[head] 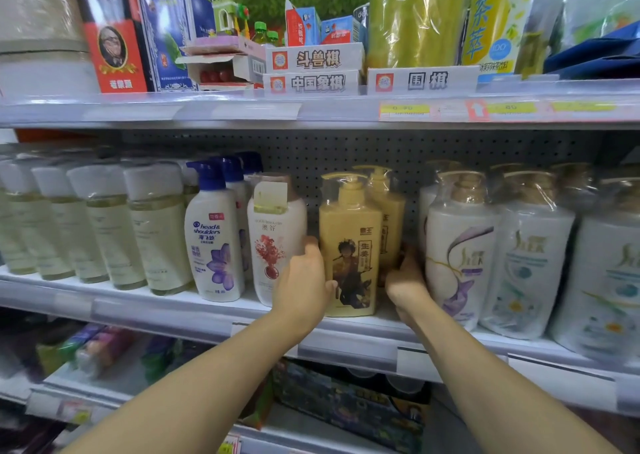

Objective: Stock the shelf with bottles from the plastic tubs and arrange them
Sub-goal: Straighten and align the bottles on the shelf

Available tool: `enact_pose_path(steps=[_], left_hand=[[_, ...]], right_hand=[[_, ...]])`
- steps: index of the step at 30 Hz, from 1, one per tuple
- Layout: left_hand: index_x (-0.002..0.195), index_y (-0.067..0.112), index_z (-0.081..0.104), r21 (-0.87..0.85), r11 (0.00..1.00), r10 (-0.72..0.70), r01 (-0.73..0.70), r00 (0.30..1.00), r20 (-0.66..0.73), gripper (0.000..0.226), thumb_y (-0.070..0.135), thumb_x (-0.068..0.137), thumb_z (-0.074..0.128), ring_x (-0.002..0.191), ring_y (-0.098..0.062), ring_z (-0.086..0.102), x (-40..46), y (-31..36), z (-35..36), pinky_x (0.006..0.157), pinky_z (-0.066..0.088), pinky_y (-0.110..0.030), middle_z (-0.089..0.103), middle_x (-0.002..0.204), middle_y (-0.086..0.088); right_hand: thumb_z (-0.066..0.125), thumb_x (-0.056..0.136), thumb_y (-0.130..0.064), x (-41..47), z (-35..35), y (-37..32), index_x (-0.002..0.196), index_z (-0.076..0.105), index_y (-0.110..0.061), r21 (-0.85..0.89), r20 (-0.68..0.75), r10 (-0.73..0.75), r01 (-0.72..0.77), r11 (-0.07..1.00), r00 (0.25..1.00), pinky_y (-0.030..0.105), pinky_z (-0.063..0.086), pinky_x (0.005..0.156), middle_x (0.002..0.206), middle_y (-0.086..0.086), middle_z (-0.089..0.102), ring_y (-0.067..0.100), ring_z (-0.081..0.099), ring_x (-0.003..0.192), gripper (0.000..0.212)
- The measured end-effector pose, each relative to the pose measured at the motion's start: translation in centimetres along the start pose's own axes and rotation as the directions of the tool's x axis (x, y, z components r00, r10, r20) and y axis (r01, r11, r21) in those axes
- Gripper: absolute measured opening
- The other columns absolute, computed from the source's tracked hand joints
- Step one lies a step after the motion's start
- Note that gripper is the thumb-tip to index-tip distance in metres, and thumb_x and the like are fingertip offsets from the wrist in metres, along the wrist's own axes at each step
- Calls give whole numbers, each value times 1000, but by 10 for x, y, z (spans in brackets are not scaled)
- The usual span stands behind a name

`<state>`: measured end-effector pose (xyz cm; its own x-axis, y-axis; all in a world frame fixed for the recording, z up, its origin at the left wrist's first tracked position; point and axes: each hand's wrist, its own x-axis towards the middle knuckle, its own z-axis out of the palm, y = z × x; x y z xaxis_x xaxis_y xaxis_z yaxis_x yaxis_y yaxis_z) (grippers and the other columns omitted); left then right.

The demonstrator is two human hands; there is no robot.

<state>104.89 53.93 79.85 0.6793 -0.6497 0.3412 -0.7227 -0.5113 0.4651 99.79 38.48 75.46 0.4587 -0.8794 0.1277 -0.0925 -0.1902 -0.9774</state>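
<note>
Shelving of white metal (214, 310), middle tier, stocked with pump bottles across its width. Front yellow square pump bottle with a printed figure label (349, 246) upright at centre, near the shelf's front edge. Left hand (304, 280) at 9 o'clock of that bottle, grip wrapped round its left side, thumb on the front face, fingers curled behind. Right hand (405, 282) at 3 o'clock of it, fingers reaching back along its right side toward the second yellow pump bottle (388, 208) standing just behind, at 1 o'clock; cannot tell whether this grip clasps either bottle, fingertips hidden. At 9 o'clock of the left hand, touching it, white rounded bottle with a red flower print (273, 242); further at 9 o'clock, white bottle with a blue pump and purple flower (213, 242), then a row of pale clear-liquid bottles with white caps (156, 228). At 3 o'clock of the right hand, white shrink-wrapped bottle with gold pump and purple swirl (459, 246), beside more white gold-capped bottles (530, 256). At 12 o'clock, upper shelf with white board-game boxes (313, 69) and price strip with yellow tags (405, 109).
</note>
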Motion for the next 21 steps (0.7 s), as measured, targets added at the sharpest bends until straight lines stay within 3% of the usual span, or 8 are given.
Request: enact_pose_path(steps=[3,8,11,15,21], left_hand=[[114,12,36,19,1000,-9,9,1000,-7,36,22,92,62,93,-27,61,1,-1,1,68,41,-29,59,99,-9],[116,12,36,33,999,1,0,1000,-27,39,22,91,63,93,-29,62,0,-1,3,69,45,-32,62,102,-11],[117,11,34,20,1000,3,-2,999,-52,42,22,90,64,93,-28,62,-1,1,4,67,42,-30,62,101,-11],[119,11,33,27,1000,-8,10,997,-79,45,24,90,65,94,-29,62,-2,2,7,68,42,-30,63,103,-12],[117,10,35,45,999,-17,21,996,-91,40,24,92,62,98,-29,62,1,1,7,67,39,-28,63,107,-11]], right_hand=[[51,85,10,-5,-1,2,120,47,-9,62,26,-19,18,998,999,44,51,91,102,8,61,27,61,98,40],[50,91,-1,-4,0,0,125,48,-17,40,87,-16,12,999,996,43,51,92,112,6,62,22,60,99,38],[48,93,-5,-11,-4,-1,135,40,-19,26,68,-55,53,998,996,43,47,96,115,-1,56,20,55,105,44],[46,95,-7,-14,-7,0,143,31,-25,-14,98,-44,46,999,994,48,43,102,132,2,53,25,51,119,54],[45,95,-8,-14,-4,-1,144,29,-29,-16,121,-19,21,1000,992,49,43,102,135,5,52,26,51,120,56]])
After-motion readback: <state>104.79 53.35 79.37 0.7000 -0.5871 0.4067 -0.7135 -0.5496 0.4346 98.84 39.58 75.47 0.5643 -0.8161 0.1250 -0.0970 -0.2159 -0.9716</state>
